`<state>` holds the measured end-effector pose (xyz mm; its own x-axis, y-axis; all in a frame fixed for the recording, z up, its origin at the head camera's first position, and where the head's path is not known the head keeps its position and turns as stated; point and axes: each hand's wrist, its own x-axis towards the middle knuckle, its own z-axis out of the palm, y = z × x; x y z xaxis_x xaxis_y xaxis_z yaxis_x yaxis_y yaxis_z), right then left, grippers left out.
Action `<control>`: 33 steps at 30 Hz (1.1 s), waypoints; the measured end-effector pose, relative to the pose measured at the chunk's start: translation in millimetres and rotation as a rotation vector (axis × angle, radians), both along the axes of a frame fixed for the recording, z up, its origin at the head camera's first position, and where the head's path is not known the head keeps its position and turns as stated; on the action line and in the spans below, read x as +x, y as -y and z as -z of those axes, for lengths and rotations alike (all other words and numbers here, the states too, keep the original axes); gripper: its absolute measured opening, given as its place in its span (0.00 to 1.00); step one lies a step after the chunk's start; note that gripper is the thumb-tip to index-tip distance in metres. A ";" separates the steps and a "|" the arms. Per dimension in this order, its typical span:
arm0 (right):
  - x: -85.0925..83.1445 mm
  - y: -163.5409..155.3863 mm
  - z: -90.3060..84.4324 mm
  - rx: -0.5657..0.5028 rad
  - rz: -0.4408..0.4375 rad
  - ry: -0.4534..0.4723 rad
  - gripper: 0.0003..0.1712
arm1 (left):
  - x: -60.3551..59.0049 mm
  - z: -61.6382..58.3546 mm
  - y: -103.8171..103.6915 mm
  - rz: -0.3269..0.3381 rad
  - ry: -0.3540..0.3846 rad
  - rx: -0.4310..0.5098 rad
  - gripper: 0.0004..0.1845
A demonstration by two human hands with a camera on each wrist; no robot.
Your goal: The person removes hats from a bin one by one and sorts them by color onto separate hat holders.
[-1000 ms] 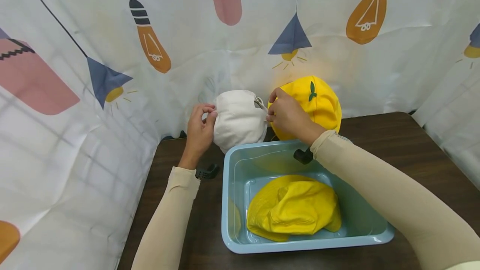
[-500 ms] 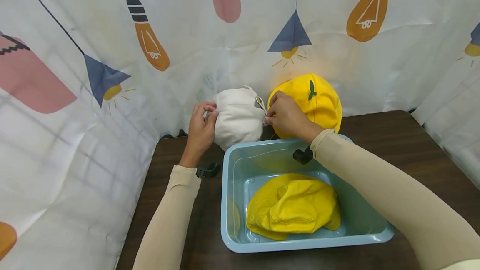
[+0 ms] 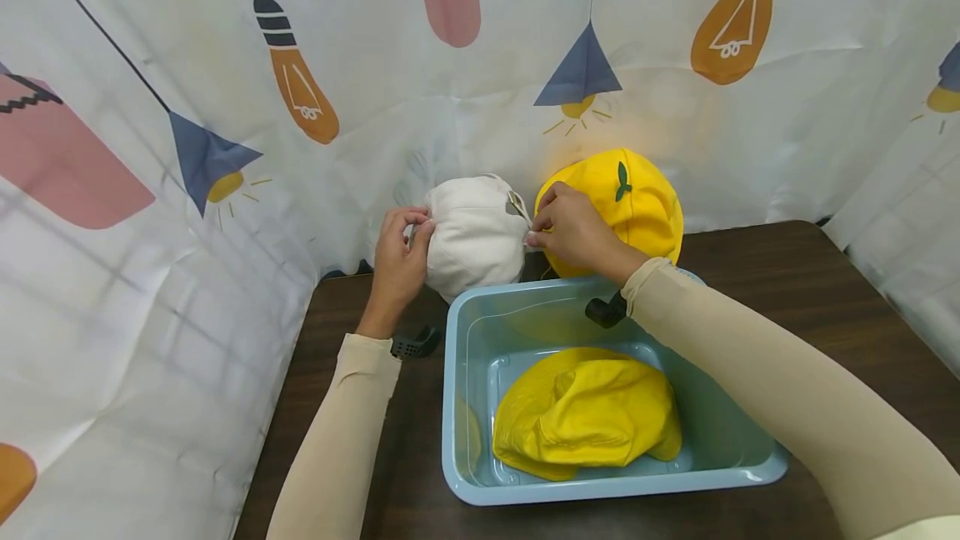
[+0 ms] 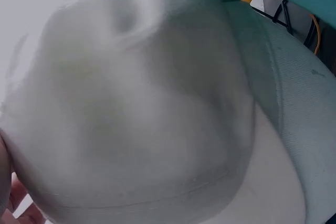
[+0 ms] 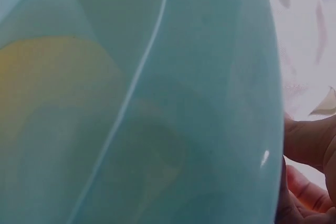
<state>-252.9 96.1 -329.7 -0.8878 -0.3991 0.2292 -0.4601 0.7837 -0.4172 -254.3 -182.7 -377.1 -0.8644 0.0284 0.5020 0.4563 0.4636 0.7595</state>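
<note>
A white cap (image 3: 476, 232) stands at the back of the table against the curtain, its back opening and buckled strap at the upper right. My left hand (image 3: 401, 252) pinches the cap's left edge between thumb and fingers. On the other side, my right hand (image 3: 577, 227) pinches the strap end near the cap's right edge. The cap's crown (image 4: 131, 108) fills much of the left wrist view, with fingers (image 4: 18, 192) at its lower left edge. In the right wrist view the tub hides most of the cap, and the thumb (image 5: 310, 140) shows at the right.
Just behind my right hand, a yellow hat (image 3: 645, 207) with a green leaf mark leans against the curtain (image 3: 465, 136). A light blue tub (image 3: 453, 407) stands in front, holding another yellow hat (image 3: 592, 415) with a brim. Dark wooden table (image 3: 757, 273) extends to the right.
My right hand has shifted slightly left and down with the strap end. The white cap's right side has drawn in slightly. The left hand stays at the left edge.
</note>
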 end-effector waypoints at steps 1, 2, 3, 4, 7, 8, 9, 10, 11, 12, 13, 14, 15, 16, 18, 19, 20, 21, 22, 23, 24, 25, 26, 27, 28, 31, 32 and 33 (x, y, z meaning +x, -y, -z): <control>0.0 -0.1 -0.1 0.002 -0.003 -0.004 0.12 | 0.4 -0.3 0.5 -0.009 -0.004 -0.007 0.12; -0.1 -0.1 -0.1 0.002 -0.007 -0.008 0.12 | 1.0 -0.8 1.0 -0.017 -0.009 -0.014 0.12; 0.0 0.1 -0.2 0.002 -0.007 -0.009 0.11 | 1.3 -1.1 1.4 -0.023 -0.013 -0.019 0.13; 0.0 0.0 -0.4 0.001 -0.008 -0.010 0.11 | 1.8 -1.6 1.4 -0.028 -0.014 -0.023 0.13; -0.7 -0.2 -0.1 -0.008 -0.010 -0.004 0.11 | 3.2 -3.1 1.4 -0.036 -0.011 -0.032 0.14; -0.8 -0.1 0.1 -0.010 -0.011 0.000 0.11 | 3.7 -3.4 1.3 -0.038 -0.009 -0.034 0.14; -0.8 0.0 0.2 -0.011 -0.011 0.004 0.11 | 4.4 -3.8 1.2 -0.038 -0.007 -0.034 0.14; -0.7 0.0 0.4 -0.013 -0.010 0.008 0.11 | 5.1 -4.2 1.0 -0.038 -0.003 -0.036 0.14; -0.7 0.0 0.5 -0.015 -0.008 0.013 0.11 | 5.8 -4.4 0.7 -0.035 0.001 -0.038 0.14; -0.7 0.0 0.6 -0.016 -0.007 0.015 0.11 | 6.6 -4.6 0.4 -0.032 0.008 -0.040 0.14; -0.6 -0.1 0.5 -0.017 -0.006 0.016 0.10 | 7.4 -4.7 0.1 -0.026 0.016 -0.040 0.14; -0.6 0.0 0.5 -0.019 -0.005 0.016 0.10 | 8.1 -4.7 -0.3 -0.021 0.021 -0.042 0.14; -0.4 -0.3 0.4 -0.023 -0.005 0.016 0.10 | 8.6 -4.7 -0.7 -0.016 0.025 -0.041 0.15; -0.2 -0.4 0.2 -0.026 -0.006 0.016 0.10 | 9.0 -4.3 -0.9 -0.012 0.029 -0.043 0.15; 0.4 -0.8 -0.1 -0.032 -0.010 0.015 0.10 | 9.2 -2.8 -1.5 -0.007 0.023 -0.045 0.14; 1.0 -0.9 -0.6 -0.035 -0.010 0.016 0.10 | 8.9 -2.0 -1.6 -0.006 0.016 -0.044 0.14; 1.3 -1.0 -0.9 -0.039 -0.011 0.018 0.10 | 8.3 -0.9 -1.7 -0.006 0.005 -0.047 0.14; 1.7 -1.2 -1.1 -0.041 -0.011 0.021 0.10 | 7.9 0.2 -1.8 -0.006 -0.002 -0.049 0.13; 2.0 -1.4 -1.4 -0.043 -0.012 0.022 0.10 | 7.2 1.8 -1.9 -0.007 -0.012 -0.054 0.13; 2.3 -1.5 -1.6 -0.044 -0.013 0.023 0.10 | 6.9 2.9 -2.0 -0.007 -0.020 -0.056 0.13; 2.4 -1.7 -1.6 -0.045 -0.015 0.025 0.10 | 6.2 4.1 -2.1 -0.009 -0.028 -0.060 0.13; 2.4 -1.8 -1.7 -0.047 -0.016 0.026 0.10 | 5.9 4.8 -2.1 -0.010 -0.031 -0.062 0.12; 2.2 -2.0 -1.5 -0.047 -0.019 0.025 0.10 | 5.9 5.5 -2.0 -0.012 -0.034 -0.067 0.12; 2.3 -2.1 -1.4 -0.048 -0.021 0.026 0.10 | 6.0 5.8 -2.0 -0.014 -0.035 -0.068 0.12; 2.5 -2.1 -1.3 -0.048 -0.023 0.025 0.10 | 6.0 6.0 -2.0 -0.016 -0.038 -0.071 0.12; 2.8 -1.9 -0.6 -0.046 -0.024 0.022 0.10 | 6.8 5.6 -1.4 -0.020 -0.033 -0.078 0.12; 3.0 -1.8 -0.6 -0.045 -0.025 0.020 0.10 | 6.9 5.4 -1.2 -0.021 -0.032 -0.080 0.12; 3.3 -1.5 -0.9 -0.045 -0.024 0.020 0.10 | 7.1 5.1 -0.9 -0.022 -0.028 -0.080 0.12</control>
<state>-249.6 97.6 -328.8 -0.8828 -0.4099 0.2296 -0.4695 0.7531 -0.4609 -247.2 -181.7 -382.2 -0.8509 0.0507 0.5229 0.4660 0.5324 0.7066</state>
